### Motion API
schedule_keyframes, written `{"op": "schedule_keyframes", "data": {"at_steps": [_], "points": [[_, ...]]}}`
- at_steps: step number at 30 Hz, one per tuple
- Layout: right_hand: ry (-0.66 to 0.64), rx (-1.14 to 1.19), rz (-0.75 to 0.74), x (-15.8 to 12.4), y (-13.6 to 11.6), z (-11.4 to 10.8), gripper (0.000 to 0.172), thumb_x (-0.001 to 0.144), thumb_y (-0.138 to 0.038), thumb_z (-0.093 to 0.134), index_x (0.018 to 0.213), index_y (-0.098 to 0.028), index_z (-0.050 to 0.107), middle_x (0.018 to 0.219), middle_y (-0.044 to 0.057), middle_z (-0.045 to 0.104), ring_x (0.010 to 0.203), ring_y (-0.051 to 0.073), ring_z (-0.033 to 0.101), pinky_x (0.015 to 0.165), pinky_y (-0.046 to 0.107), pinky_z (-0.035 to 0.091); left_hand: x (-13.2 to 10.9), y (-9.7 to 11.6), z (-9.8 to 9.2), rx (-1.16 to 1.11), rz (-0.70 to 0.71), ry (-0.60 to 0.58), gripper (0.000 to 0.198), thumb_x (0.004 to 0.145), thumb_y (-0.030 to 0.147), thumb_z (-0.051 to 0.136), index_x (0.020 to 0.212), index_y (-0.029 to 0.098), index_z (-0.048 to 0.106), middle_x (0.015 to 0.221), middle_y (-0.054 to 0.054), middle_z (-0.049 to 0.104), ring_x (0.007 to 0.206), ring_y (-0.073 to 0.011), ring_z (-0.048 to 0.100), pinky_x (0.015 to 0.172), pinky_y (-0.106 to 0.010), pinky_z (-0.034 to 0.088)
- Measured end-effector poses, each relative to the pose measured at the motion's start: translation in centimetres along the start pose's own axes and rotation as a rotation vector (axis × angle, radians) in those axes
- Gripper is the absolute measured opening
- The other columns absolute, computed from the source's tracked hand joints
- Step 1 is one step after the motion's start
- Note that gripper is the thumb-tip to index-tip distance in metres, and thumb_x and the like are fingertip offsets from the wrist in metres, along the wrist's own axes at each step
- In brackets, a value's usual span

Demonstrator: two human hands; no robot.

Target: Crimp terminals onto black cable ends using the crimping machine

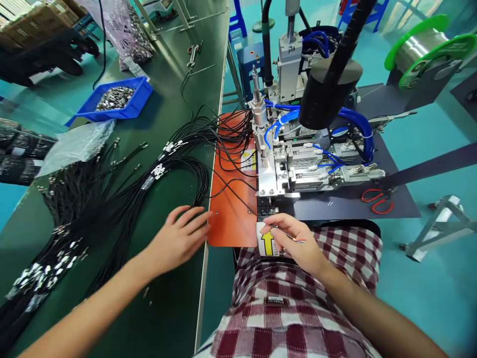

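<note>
My right hand (294, 241) pinches the end of a black cable, whose thin coloured wires (300, 241) stick out to the right of the fingers. It is in front of the machine (266, 174), over a label with a yellow arrow (267, 244). My left hand (182, 233) has its fingers spread at the edge of the green table, by the orange plate (234, 219), with nothing visible in it. Black cables (201, 181) curve just beyond the left hand and run across the orange plate towards the machine.
A blue tray (139, 99) of small metal parts stands on the green table (171, 318) at the upper left. Bundled cables (74, 199) lie at the left. Red-handled scissors (378, 201) rest right of the machine, below a green-rimmed wire spool (421, 47). A black cylinder (320, 99) hangs above the machine.
</note>
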State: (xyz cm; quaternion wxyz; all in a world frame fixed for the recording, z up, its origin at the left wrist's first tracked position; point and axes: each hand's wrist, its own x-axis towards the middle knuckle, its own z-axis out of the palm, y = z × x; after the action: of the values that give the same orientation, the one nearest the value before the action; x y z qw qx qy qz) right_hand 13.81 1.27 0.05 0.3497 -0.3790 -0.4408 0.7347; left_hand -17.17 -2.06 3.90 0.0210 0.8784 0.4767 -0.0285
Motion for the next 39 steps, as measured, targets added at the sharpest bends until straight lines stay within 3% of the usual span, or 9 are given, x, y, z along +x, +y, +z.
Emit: {"op": "schedule_keyframes", "data": {"at_steps": [3,6,8,11,15,22,27,31,39], "points": [[-0.022,-0.052,0.000,-0.5,0.4,0.4,0.024,0.084,-0.037,0.063,0.102,-0.021,0.065,0.088,0.005,0.068,0.064,0.013,0.057,0.052,0.024,0.044,4.3,5.7,0.3,-0.120,-0.001,0.199,0.046,0.089,0.017,0.047,0.134,0.025,0.046,0.140,-0.008,0.051,0.132,-0.0243,0.042,0.111,-0.047,0.031],[0.000,-0.100,-0.003,-1.0,0.3,0.0,0.023,0.085,-0.036,0.064,0.103,-0.022,0.066,0.086,0.004,0.067,0.066,0.013,0.057,0.051,0.023,0.043,7.7,8.1,0.8,-0.262,0.020,0.243,0.049,0.091,0.018,0.042,0.140,0.021,0.036,0.141,-0.010,0.047,0.134,-0.0233,0.039,0.112,-0.046,0.029],[0.051,-0.123,0.007,-1.3,0.3,-0.6,0.021,0.085,-0.035,0.063,0.100,-0.022,0.068,0.086,0.003,0.066,0.065,0.013,0.056,0.050,0.022,0.042,8.5,6.8,1.2,-0.335,-0.109,0.354,0.043,0.091,0.022,0.044,0.134,0.021,0.042,0.135,-0.011,0.051,0.128,-0.0233,0.044,0.109,-0.043,0.034],[0.078,-0.147,0.017,-1.5,0.6,-1.2,0.018,0.086,-0.034,0.062,0.098,-0.022,0.069,0.083,0.002,0.065,0.059,0.011,0.052,0.050,0.023,0.041,8.0,2.0,2.4,-0.211,-0.569,0.613,0.041,0.088,0.032,0.051,0.126,0.017,0.050,0.128,-0.015,0.050,0.124,-0.0285,0.044,0.107,-0.048,0.033],[0.024,-0.197,-0.007,-1.7,1.3,-1.2,0.017,0.088,-0.032,0.060,0.099,-0.022,0.068,0.079,0.001,0.064,0.055,0.010,0.050,0.052,0.024,0.041,7.6,-4.2,5.2,-0.414,-0.966,0.533,0.065,0.084,0.049,0.054,0.133,0.007,0.043,0.112,-0.018,0.054,0.096,-0.0265,0.056,0.088,-0.047,0.047],[-0.017,-0.145,0.017,-2.0,1.1,-1.4,0.018,0.089,-0.031,0.057,0.100,-0.019,0.066,0.083,0.004,0.068,0.057,0.010,0.050,0.053,0.024,0.043,8.7,-5.6,7.0,-0.472,-0.857,0.498,0.048,0.082,0.032,0.054,0.125,0.011,0.052,0.099,-0.009,0.056,0.075,-0.0164,0.055,0.075,-0.035,0.050],[-0.058,-0.086,0.051,-1.4,0.4,-0.6,0.016,0.088,-0.030,0.058,0.096,-0.018,0.064,0.082,0.004,0.068,0.057,0.010,0.051,0.051,0.023,0.043,8.2,1.9,1.3,-0.268,-0.652,0.715,0.038,0.089,0.029,0.050,0.125,0.016,0.049,0.122,-0.014,0.051,0.115,-0.0278,0.046,0.098,-0.044,0.037],[-0.034,-0.042,0.019,-1.1,0.2,-0.6,0.012,0.085,-0.027,0.061,0.094,-0.019,0.059,0.083,0.002,0.065,0.061,0.010,0.053,0.052,0.022,0.043,8.6,9.1,-1.3,-0.517,0.039,0.202,0.049,0.089,0.037,0.057,0.131,0.018,0.041,0.112,-0.010,0.059,0.102,-0.0228,0.053,0.091,-0.039,0.042],[0.118,-0.159,0.059,-1.9,0.1,-2.9,0.012,0.081,-0.028,0.065,0.085,-0.018,0.061,0.062,-0.004,0.054,0.051,0.010,0.048,0.051,0.023,0.039,9.0,10.2,1.2,-0.591,-0.064,0.096,0.017,0.096,0.021,0.038,0.100,0.018,0.055,0.083,-0.004,0.056,0.075,-0.0169,0.050,0.068,-0.031,0.040]]}}
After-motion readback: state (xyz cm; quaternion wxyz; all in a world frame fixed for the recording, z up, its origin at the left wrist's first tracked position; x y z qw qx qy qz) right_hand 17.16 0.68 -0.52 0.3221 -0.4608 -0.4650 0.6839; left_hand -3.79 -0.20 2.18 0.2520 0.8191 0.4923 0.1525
